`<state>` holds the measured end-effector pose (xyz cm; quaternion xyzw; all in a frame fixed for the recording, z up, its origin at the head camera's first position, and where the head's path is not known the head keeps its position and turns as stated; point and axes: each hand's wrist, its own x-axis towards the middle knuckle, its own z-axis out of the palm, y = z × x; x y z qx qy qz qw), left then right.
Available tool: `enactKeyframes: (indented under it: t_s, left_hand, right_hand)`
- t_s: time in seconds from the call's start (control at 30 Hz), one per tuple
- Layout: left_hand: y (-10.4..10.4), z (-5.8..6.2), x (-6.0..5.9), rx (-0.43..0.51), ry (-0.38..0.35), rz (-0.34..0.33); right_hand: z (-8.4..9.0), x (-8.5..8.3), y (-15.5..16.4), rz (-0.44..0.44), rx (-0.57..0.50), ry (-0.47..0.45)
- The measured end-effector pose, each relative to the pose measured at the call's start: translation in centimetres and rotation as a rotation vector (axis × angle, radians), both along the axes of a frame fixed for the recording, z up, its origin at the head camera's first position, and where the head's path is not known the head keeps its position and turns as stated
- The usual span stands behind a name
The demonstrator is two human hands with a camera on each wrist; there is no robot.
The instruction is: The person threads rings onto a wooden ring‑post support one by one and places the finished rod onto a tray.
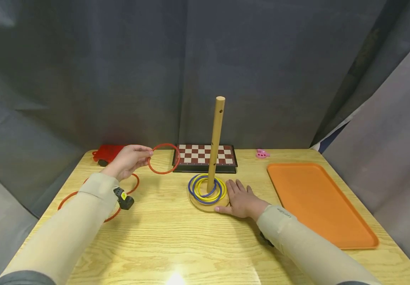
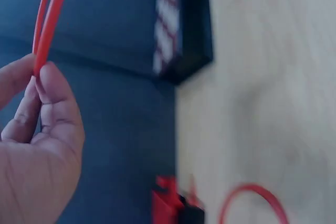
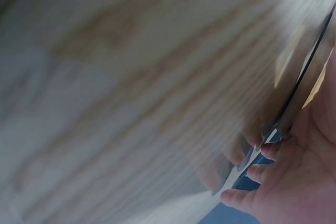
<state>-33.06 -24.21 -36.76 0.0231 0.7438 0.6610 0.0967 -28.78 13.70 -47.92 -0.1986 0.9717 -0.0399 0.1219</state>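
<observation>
Right hand (image 1: 242,202) flat against wooden base (image 1: 208,206), steadying. Left hand (image 1: 128,160) pinching red ring (image 1: 163,158) aloft, left of peg (image 1: 216,142). Best lifted level over peg top.

Head view: you get even, moderate light from above; it is sharp throughout.
Glare: a bright spot sits on the table (image 1: 176,279) at the bottom centre.
Shadows: soft, short ones lie under your sleeves.
Edges: the curtain (image 1: 84,59) bends slightly toward the corners.
Left wrist view: dim and soft; the board (image 2: 181,24) is blurred.
Right wrist view: heavily smeared, wood grain streaked, washed pale at upper right.
</observation>
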Motion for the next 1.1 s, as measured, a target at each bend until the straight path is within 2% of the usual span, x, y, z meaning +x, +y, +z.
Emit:
enactKeyframes:
  t_s: [0.23,0.5,0.63,0.77,0.9,1.1]
  left_hand:
    - [3.0,4.7,0.1,0.06,0.06,0.018]
    - [6.2,11.5,0.7,0.299,0.135,0.02]
    - [8.4,13.9,0.9,0.369,0.178,0.014]
    - [10.6,14.5,0.7,0.313,0.182,-0.001]
    - [12.0,13.8,0.4,0.209,0.156,0.004]
    - [12.8,12.9,0.3,0.147,0.133,0.01]
  right_hand:
    - [-0.2,0.1,-0.1,0.0,0.008,0.002]
    - [-0.1,0.0,-0.2,0.0,0.013,0.003]
    - [0.0,0.0,-0.2,0.003,0.003,0.004]
    - [-0.2,0.0,-0.2,0.011,0.013,0.002]
    - [-0.2,0.1,-0.4,0.008,0.008,0.001]
    - [0.1,0.2,-0.5,0.01,0.01,-0.011]
